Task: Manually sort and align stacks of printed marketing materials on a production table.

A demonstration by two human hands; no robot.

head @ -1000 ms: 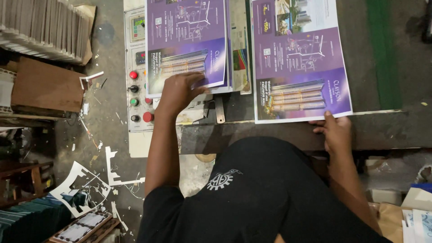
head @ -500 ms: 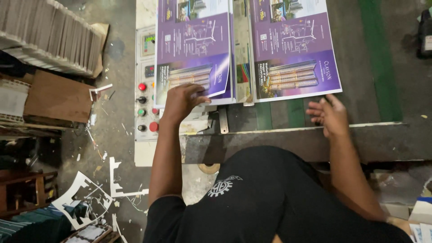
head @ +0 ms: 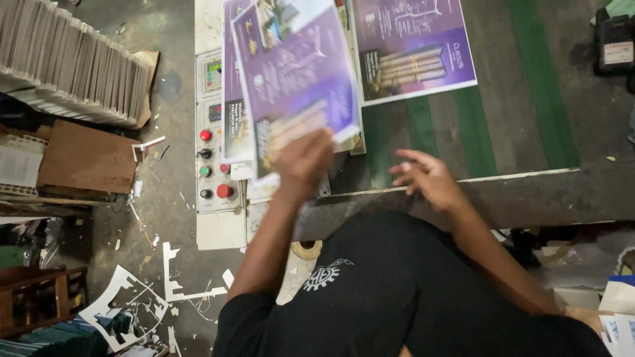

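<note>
Purple printed sheet (head: 297,79) is lifted off the stack and tilted, blurred with motion, its lower edge pinched in the left hand (head: 304,162) — fingers curled closed over the edge, thumb hidden behind the paper. Under it, the stack of matching sheets (head: 233,129) sits at the left end of the machine table (head: 529,192), partly overhanging the control panel (head: 213,132). A second purple sheet (head: 413,46) lies flat on the table to the right, on the green belts (head: 542,86), well clear of both hands. Right hand (head: 426,178) hovers at the table's near edge, empty, fingers spread and loosely extended, not touching any sheet as far as I can tell. Control panel has red, green and black buttons in a column, small display above. Person wears a black shirt (head: 370,297) with a white gear emblem. Floor left of the machine — white die-cut paper scrap (head: 126,297), a brown cardboard sheet (head: 86,158), and a long row of stacked boards (head: 73,66) standing on edge. A dark box-like device (head: 615,39) sits at the table's far right corner.
</note>
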